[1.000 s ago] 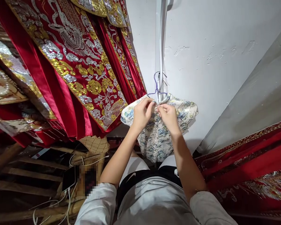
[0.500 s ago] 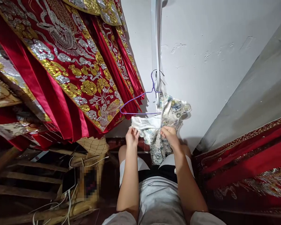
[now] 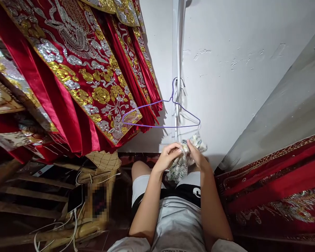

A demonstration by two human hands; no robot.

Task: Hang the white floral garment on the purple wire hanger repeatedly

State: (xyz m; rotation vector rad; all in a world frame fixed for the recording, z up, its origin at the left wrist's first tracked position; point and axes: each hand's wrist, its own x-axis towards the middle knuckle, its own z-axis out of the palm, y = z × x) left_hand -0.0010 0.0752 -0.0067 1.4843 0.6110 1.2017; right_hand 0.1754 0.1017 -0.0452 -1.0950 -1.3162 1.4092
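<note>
As left hand point(image 3: 167, 158) and right hand point(image 3: 198, 156) hold it, floral cloth point(image 3: 178, 170) hangs below.

A pale grey T-shirt point(image 3: 180, 217) with short sleeves point(image 3: 132, 244) carries dark lettering point(image 3: 174, 250) cut off at the near edge. The shorts point(image 3: 183, 193) are black with white far ends, a curved white mark point(image 3: 196, 191) at right. Left hand point(image 3: 167, 157) and right hand point(image 3: 198, 156) are bare.
</note>
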